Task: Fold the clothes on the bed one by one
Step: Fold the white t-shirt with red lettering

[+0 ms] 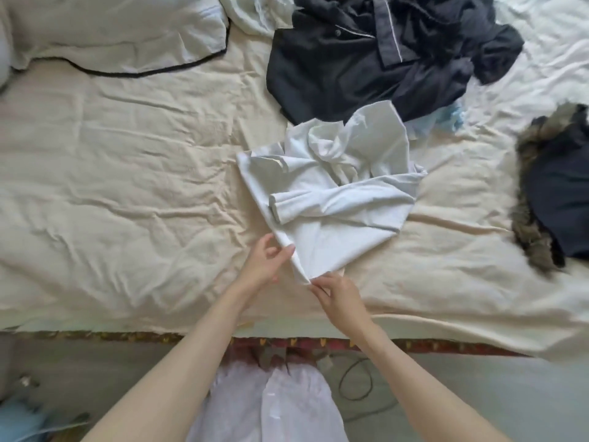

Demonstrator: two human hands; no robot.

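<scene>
A white long-sleeved shirt [328, 189] lies crumpled on the cream bed sheet [127, 173], one sleeve folded across its middle. My left hand [264, 263] pinches the shirt's near left edge between thumb and fingers. My right hand [338, 295] pinches the bottom corner of the same hem, close to the bed's front edge. A heap of dark navy clothes [376, 55] with white piping lies behind the shirt. A light blue garment [446, 118] peeks out beneath the heap.
A dark garment with a fur trim [554, 189] lies at the right. A cream pillow [111, 30] with black piping sits at the back left. The bed's front edge [127, 330] runs across below my hands; a black cable [353, 381] lies on the floor.
</scene>
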